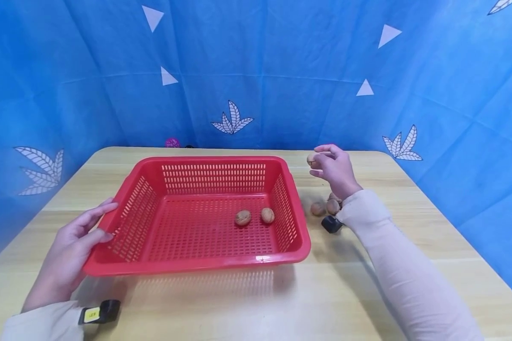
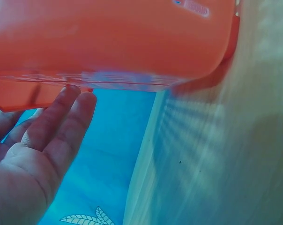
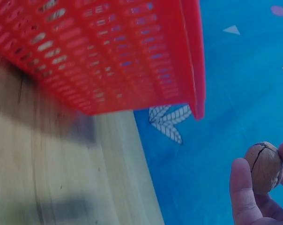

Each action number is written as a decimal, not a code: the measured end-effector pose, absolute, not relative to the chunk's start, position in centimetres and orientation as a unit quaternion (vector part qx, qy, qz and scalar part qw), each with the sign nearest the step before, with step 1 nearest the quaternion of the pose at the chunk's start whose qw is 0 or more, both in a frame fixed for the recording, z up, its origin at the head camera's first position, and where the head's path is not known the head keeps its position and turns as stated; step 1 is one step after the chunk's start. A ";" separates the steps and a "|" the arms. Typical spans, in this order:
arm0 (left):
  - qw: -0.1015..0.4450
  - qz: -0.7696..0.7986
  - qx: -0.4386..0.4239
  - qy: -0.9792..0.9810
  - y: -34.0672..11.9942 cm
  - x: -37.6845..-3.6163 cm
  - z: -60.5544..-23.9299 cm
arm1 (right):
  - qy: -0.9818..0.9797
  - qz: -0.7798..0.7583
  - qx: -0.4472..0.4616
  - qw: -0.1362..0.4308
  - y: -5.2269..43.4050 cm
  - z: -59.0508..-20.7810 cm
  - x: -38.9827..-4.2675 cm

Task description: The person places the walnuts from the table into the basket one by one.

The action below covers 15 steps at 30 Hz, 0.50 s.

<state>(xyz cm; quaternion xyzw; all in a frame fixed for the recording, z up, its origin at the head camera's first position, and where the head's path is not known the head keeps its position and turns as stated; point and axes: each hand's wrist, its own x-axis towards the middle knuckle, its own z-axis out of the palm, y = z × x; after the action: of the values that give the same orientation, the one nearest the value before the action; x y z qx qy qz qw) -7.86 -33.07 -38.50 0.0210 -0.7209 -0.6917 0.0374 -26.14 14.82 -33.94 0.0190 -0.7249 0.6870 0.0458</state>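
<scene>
- One blue cloth (image 1: 260,52) hangs behind your work, past the far edge of the surface (image 1: 426,222).
- One red basket (image 1: 196,266) fills the middle of your view; you cannot tell whether its whole base touches the surface. It looks like thin, fairly stiff plastic, probably light and a little slick, so hold it by the thick rim rather than the slotted walls.
- Your left hand (image 1: 68,248) grips the left rim, thumb over the top and fingers outside, parted only by the rim's thickness.
- Your right hand (image 1: 337,173) is up near the basket's far right corner, outside it, thumb and fingertips spread just to the width of the held walnut (image 3: 264,168), which they pinch. Its shell should be hard, light and rather rough, but a dark line runs down it, perhaps a crack; press on its rounded sides, gently.
- Two walnuts (image 1: 242,218) lie in the basket, toward its right end.
- At least three loose walnuts (image 1: 317,208) sit on the surface just right of the basket, partly behind your wrist.
</scene>
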 end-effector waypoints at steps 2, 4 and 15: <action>0.040 -0.703 0.011 -0.710 -33.1 -7.9 -38.5 | -0.721 0.691 0.028 0.044 14.5 -33.6 -26.1; 0.040 -0.709 0.008 -0.705 -33.1 -8.0 -38.5 | -0.722 0.690 0.035 0.040 14.2 -33.4 -26.0; 0.038 -0.698 0.018 -0.715 -33.0 -8.0 -38.4 | -0.719 0.692 0.062 0.019 12.0 -31.7 -25.3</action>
<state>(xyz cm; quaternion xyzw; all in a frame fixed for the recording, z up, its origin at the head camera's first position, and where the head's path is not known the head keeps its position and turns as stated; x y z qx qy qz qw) -8.03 -33.03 -38.40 0.0177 -0.7151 -0.6977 0.0381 -25.30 11.98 -31.69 0.0620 -0.7189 0.6921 0.0190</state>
